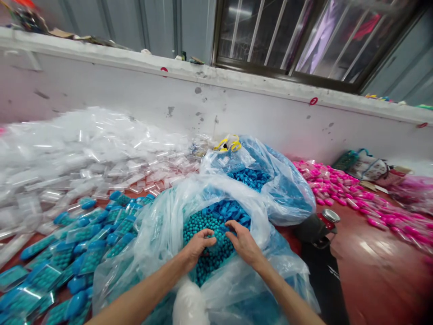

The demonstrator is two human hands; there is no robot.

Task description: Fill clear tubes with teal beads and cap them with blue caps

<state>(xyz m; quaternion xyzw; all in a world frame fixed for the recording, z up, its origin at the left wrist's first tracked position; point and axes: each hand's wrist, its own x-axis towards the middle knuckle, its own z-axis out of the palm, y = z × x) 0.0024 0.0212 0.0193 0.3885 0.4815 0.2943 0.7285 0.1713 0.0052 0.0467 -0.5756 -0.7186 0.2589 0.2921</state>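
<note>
An open plastic bag (233, 192) in front of me holds teal beads (203, 225) on its left side and blue plastic caps (233, 211) towards the back right. Over the beads, my left hand (200, 246) has its fingers curled in; something clear may be in them, but blur hides it. Facing it, my right hand (244, 243) bends its thumb and forefinger around a small blue cap (223, 228) at the fingertips. The two hands are a short way apart.
Filled clear containers with blue caps (84, 257) lie at the left, before a heap of clear empty containers (84, 149). Behind is a second bag (287, 194) of blue caps. Pink-capped containers (341, 189) and a red jar with a silver lid (328, 219) are at the right.
</note>
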